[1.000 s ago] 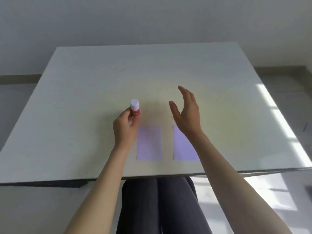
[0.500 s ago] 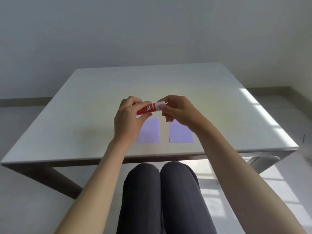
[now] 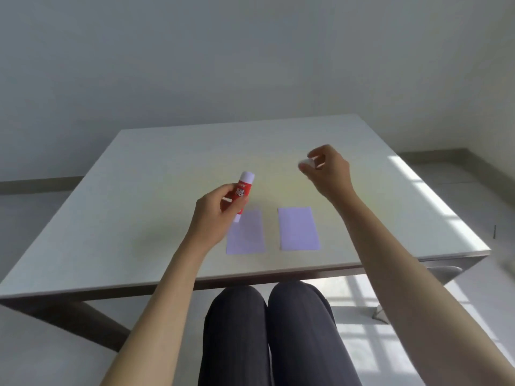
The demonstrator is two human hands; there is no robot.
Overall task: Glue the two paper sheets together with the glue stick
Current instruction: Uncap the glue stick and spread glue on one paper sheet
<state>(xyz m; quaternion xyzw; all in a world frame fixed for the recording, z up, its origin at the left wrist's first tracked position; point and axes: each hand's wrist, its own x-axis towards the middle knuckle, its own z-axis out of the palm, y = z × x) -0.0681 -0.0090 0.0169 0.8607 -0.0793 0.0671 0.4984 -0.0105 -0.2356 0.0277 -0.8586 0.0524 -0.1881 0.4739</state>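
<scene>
Two pale purple paper sheets lie side by side near the table's front edge, the left sheet (image 3: 246,233) and the right sheet (image 3: 298,228), apart from each other. My left hand (image 3: 214,215) grips the red glue stick (image 3: 242,190), tilted, with its white end pointing up, just above the left sheet's far left corner. My right hand (image 3: 328,171) is raised above the table, right of the sheets, and pinches the small white cap (image 3: 306,162) between its fingertips.
The white table (image 3: 167,168) stands against a plain wall. Its front edge runs just before my knees (image 3: 267,316). Sunlight falls on the table's right side and the floor.
Both hands held the glue stick together half a second ago. The right hand has since pulled the cap off and moved right and up; the left hand kept the stick.
</scene>
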